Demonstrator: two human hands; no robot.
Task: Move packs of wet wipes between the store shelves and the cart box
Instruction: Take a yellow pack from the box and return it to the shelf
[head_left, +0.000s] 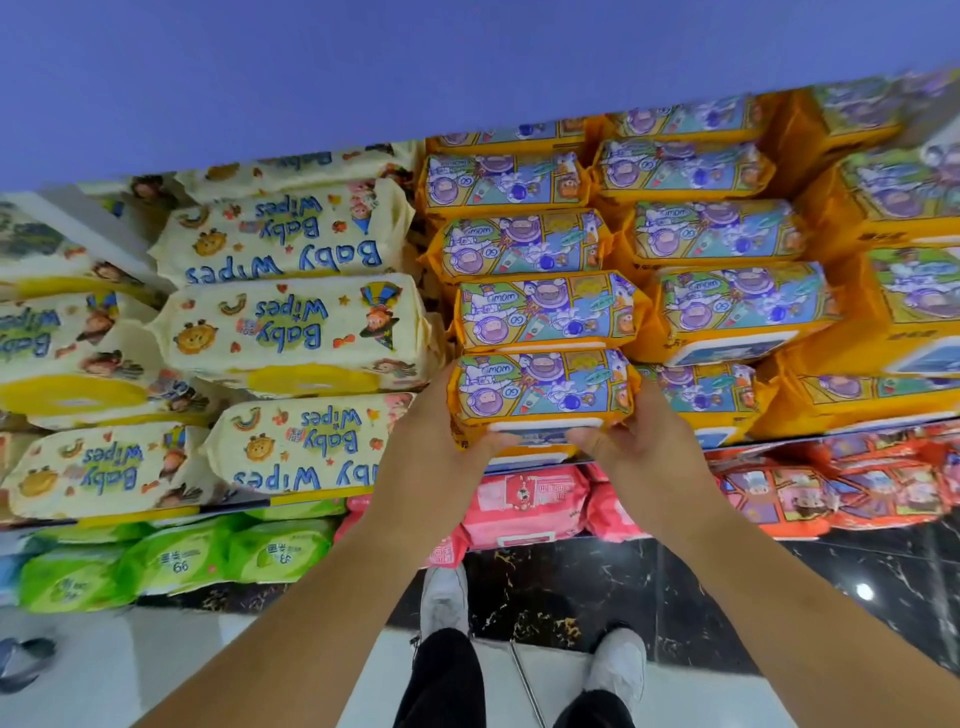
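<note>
- Two bare forearms (332, 587) reach forward, above white shoes (443, 597) and a dark marble floor (701, 587)
- The left hand (441, 447) grips the left end of an orange pack of wipes (540, 392), with the thumb on its white lid
- The right hand (639, 441) grips the right end of the same pack, with the thumb also on the lid
- This pack is at the front edge of the shelf, the lowest of a column of orange packs (545, 309)
- Yellow packs (296, 327) lie just to the left, pink packs (524, 501) on the shelf below
</note>
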